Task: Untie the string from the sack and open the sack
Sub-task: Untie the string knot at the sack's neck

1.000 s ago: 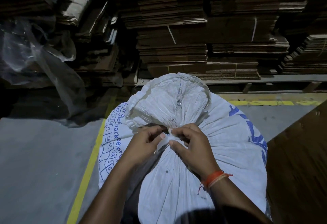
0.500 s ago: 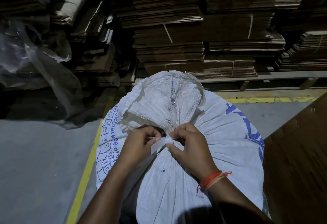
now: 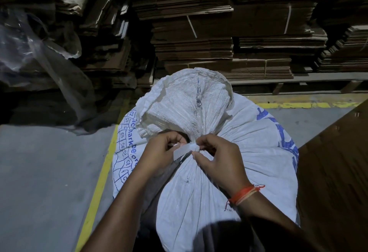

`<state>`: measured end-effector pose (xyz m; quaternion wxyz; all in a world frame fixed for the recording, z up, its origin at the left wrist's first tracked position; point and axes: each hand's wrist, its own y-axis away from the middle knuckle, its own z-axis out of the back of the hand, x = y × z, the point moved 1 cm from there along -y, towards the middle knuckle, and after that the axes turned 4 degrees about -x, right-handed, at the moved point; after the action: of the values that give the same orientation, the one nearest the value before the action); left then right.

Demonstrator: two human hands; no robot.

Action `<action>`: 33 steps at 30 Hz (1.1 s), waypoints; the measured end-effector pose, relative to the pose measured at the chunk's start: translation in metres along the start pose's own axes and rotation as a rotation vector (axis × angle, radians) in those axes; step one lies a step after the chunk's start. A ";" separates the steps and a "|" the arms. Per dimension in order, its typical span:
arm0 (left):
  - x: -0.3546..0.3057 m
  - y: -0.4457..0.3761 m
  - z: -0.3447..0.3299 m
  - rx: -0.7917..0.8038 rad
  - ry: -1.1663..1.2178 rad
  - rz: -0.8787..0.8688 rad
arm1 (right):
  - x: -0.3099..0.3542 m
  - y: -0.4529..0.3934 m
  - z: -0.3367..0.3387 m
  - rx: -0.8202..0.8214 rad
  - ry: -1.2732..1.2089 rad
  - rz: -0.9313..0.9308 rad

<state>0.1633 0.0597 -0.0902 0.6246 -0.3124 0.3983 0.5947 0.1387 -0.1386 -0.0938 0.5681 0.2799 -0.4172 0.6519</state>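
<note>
Now I see the big white woven plastic sack with blue print standing in the centre of the frame, its neck gathered into a tight bunch just between my two hands, and the loose mouth of it fanning up toward the upper middle. The flat pale string is knotted around this neck; its free end lies as a short strip running from the knot toward the lower left, so its long axis goes roughly left to right with a small downward slope. My left hand has this free end pinched, the fingers curled closed around it, and my right hand is closed with thumb and forefinger on the knot itself, touching the sack cloth. Both hands are equally near to the knot, one on each side. I judge the next pull must go along the strip, away from the knot to the left. Compared with half a second before, the strip seems drawn out a little longer and the hands are slightly more apart, but the neck remains tied.
</note>
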 end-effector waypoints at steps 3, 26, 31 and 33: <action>0.001 0.001 0.000 0.011 0.010 -0.001 | -0.002 0.001 -0.001 0.003 -0.015 -0.020; 0.002 -0.001 -0.013 0.006 0.036 0.177 | -0.005 0.002 -0.009 -0.026 -0.067 -0.079; 0.003 -0.002 -0.015 0.000 0.055 0.190 | -0.005 0.002 -0.010 -0.037 -0.070 -0.091; 0.002 -0.002 -0.016 0.001 0.066 0.194 | -0.005 0.003 -0.009 -0.039 -0.075 -0.096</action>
<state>0.1636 0.0470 -0.0998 0.5508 -0.2917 0.4473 0.6415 0.1382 -0.1332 -0.1031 0.5880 0.3127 -0.4370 0.6046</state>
